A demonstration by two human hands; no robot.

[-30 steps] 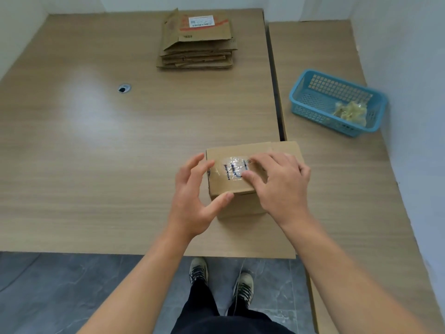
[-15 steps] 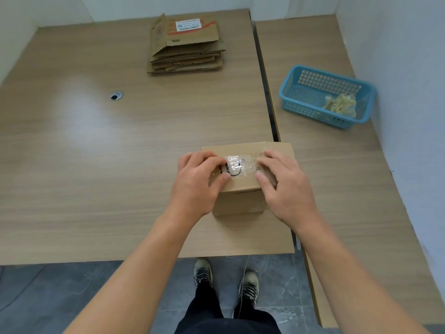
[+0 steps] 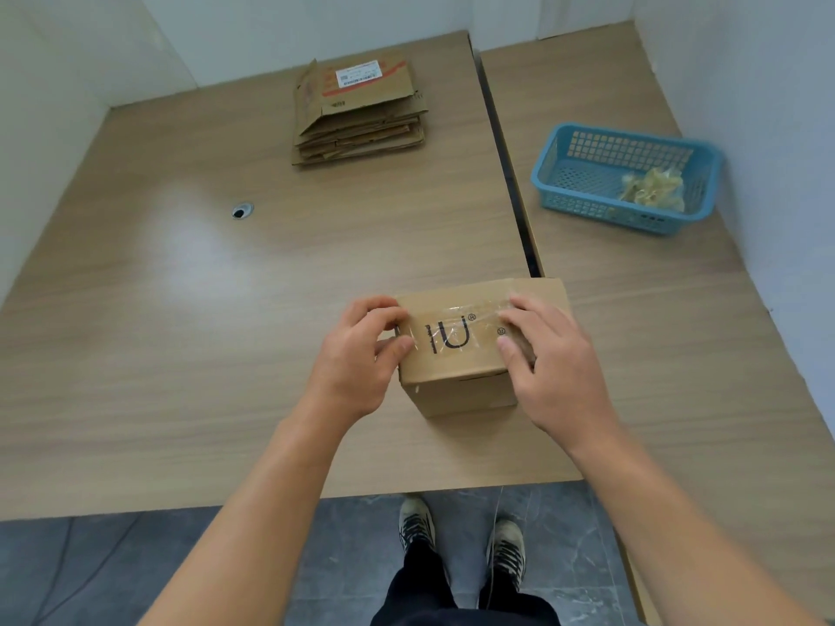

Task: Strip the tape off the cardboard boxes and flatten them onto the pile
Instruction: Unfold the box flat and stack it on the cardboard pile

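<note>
Near the tabletop's (image 3: 226, 354) front edge sits the cardboard box (image 3: 456, 395), light but stiff. Left hand (image 3: 357, 368) and right hand (image 3: 549, 377) clasp its ends. Clear tape (image 3: 456, 329) looks slippery; best lifted at an end.

Soft, even light is filling the scene. A pale glare patch is shining on the worktop (image 3: 189, 246) at left. Shadows are lying faint. The wide lens is bending edges; focus is holding sharp.

Taped brown box (image 3: 456, 354) upright near table edge; flattened pile (image 3: 361, 115) far back.
</note>
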